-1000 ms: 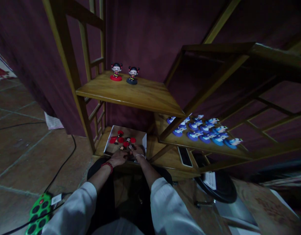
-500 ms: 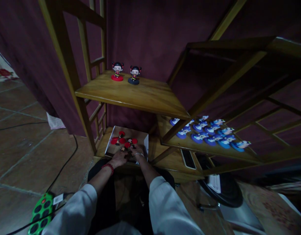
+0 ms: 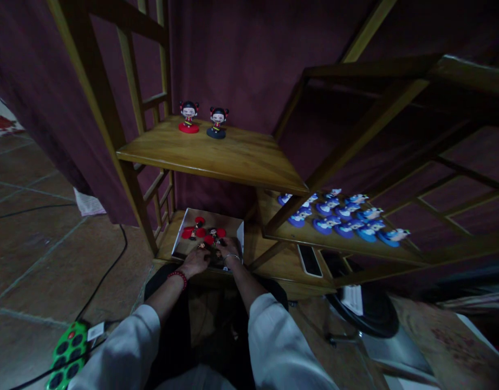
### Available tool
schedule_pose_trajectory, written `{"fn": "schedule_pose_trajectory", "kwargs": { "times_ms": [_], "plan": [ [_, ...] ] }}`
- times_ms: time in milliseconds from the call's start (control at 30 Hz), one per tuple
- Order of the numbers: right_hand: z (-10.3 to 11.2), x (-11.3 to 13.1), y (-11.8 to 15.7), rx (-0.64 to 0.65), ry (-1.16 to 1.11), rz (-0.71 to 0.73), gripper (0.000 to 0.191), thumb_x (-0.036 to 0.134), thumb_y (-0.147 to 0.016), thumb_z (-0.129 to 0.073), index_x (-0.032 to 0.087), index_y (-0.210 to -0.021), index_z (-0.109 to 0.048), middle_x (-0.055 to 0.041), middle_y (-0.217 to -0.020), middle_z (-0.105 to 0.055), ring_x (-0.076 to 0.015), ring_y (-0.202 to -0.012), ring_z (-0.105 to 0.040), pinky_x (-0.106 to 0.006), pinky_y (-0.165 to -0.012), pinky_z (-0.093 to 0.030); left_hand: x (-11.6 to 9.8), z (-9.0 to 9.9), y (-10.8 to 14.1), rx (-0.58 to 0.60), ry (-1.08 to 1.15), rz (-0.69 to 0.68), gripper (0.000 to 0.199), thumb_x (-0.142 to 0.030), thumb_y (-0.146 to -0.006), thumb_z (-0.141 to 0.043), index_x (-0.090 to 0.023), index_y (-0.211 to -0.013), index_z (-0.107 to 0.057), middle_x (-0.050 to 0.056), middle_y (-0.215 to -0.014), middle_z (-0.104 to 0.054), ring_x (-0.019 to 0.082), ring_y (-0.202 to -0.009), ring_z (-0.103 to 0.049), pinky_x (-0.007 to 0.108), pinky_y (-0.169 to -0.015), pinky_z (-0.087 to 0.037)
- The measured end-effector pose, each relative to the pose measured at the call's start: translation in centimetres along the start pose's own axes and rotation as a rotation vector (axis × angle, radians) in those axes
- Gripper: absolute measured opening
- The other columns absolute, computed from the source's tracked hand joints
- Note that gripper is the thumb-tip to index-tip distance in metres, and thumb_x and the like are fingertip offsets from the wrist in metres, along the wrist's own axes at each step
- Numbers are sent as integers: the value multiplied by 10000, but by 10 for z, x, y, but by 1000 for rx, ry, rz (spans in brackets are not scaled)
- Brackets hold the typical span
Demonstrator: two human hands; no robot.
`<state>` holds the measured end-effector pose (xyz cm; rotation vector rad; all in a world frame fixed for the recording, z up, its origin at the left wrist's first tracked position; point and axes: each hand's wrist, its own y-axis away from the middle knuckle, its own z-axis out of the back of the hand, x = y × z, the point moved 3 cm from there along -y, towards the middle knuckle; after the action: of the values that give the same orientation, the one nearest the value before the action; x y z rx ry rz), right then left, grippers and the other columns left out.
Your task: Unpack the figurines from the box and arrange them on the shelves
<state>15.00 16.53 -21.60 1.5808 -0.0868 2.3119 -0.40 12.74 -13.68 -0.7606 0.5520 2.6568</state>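
A shallow box (image 3: 240, 242) on the lowest shelf holds several small dark-haired figurines (image 3: 198, 223) with red round bases. My left hand (image 3: 195, 261), with a red bead bracelet, reaches over the box's near edge, its fingers at a figurine. Beside it, my right hand (image 3: 230, 251), with a silver bracelet, is over the box's right part. Its fingers are bent down near the figurines. Dim light and small size hide what either hand grips.
Two figurines, one on a red base (image 3: 188, 128) and one on a dark base (image 3: 215, 133), stand on the upper shelf (image 3: 233, 160). Blue-purple figurines (image 3: 326, 223) fill the right shelf. A phone (image 3: 310, 261) lies below them. A green power strip (image 3: 68, 355) is on the floor.
The view has shifted slightly. My right hand has moved a little up and away from my left hand, leaving a wider gap between them.
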Motion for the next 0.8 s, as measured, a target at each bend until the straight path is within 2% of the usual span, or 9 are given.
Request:
{"fn": "schedule_pose_trajectory", "kwargs": {
  "times_ms": [167,367,467,600,800],
  "plan": [
    [7,5,0,-65,1,47,203,183,-604,-599,176,-806,-612,-2,-788,-651,-137,-743,-613,-243,-702,-492,1,-3,-2,-2,0,-1,346,-244,-778,-471,-163,-1087,-603,77,-1200,-572,185,-1130,-501,273,-993,-355],
    [16,15,4,-160,76,59,297,267,-624,-609,195,-911,-629,-28,-899,-648,-166,-834,-602,-289,-780,-481,2,-4,-4,-47,6,-28,336,-210,-768,-470,-157,-1076,-593,76,-1275,-503,170,-1188,-447,253,-1027,-308],
    [17,23,12,-132,114,21,326,302,-642,-612,216,-956,-626,-19,-922,-653,-172,-863,-603,-301,-804,-475,3,-2,-2,-84,7,5,334,-190,-762,-472,-143,-1075,-579,93,-1276,-500,170,-1253,-368,267,-1044,-291],
    [13,35,26,1,152,25,300,298,-670,-605,222,-959,-633,1,-875,-673,-163,-830,-621,-286,-784,-484,5,-2,-3,-118,-4,25,314,-148,-768,-453,-114,-1057,-571,113,-1233,-536,150,-1311,-259,268,-1063,-271],
    [13,45,41,74,265,125,257,253,-704,-579,232,-954,-638,18,-926,-679,-134,-866,-620,-236,-796,-470,8,-2,-5,-164,-14,75,302,-82,-769,-400,-100,-998,-595,108,-1162,-586,132,-1303,-274,225,-1044,-290]
  ]
}}
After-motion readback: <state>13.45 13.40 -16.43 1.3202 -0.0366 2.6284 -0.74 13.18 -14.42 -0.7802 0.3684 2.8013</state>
